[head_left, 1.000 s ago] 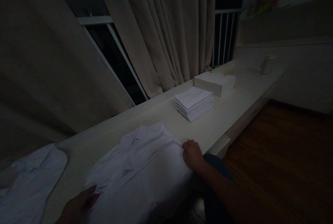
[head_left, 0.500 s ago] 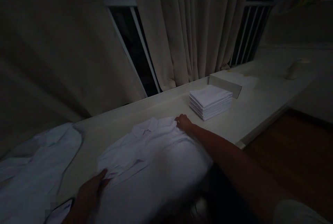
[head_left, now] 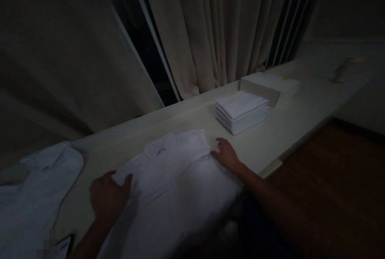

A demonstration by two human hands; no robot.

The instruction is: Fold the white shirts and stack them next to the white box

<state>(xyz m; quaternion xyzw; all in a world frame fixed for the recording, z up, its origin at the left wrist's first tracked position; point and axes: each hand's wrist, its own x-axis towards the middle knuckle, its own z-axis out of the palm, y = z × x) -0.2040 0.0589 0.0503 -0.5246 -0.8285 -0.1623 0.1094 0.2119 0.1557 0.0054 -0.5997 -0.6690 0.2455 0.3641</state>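
White shirt (head_left: 177, 170), two hands (head_left: 110, 197) flat on it, fingers apart, one folded stack (head_left: 240, 111)

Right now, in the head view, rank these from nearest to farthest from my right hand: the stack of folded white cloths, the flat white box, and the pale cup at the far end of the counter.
From the right hand:
1. Stack of folded white cloths, just beyond it, up the counter.
2. Flat white box, directly behind the stack, near the curtain.
3. Pale cup, far right end.
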